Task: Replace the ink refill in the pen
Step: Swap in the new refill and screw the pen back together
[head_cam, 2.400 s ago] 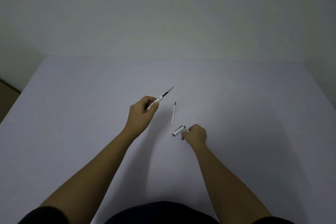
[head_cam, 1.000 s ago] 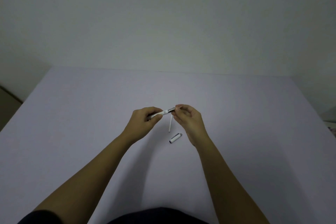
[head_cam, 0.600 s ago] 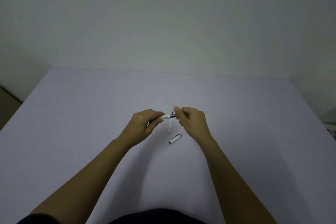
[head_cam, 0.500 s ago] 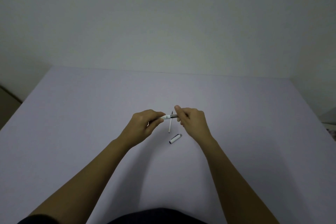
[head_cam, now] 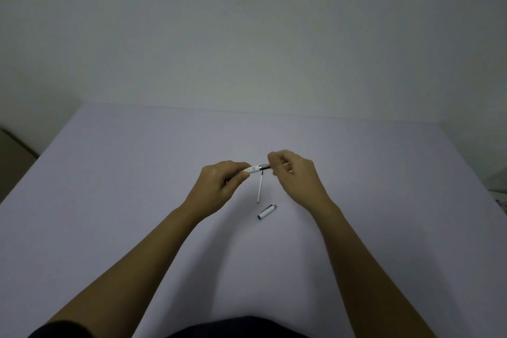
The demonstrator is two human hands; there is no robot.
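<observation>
Both grips, left hand (head_cam: 219,186) and right hand (head_cam: 296,175), clenched on sideways-lying pen (head_cam: 259,168).

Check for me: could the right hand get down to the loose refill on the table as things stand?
Probably not yet: the right hand is pinching the pen with the left hand. Nothing else blocks the loose refill, which lies bare on the table just below.

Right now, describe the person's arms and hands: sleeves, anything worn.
Both forearms are bare to above the elbow. The left hand and right hand show no gloves, rings, watch or bands. A dark short sleeve edge shows at the left upper arm.
</observation>
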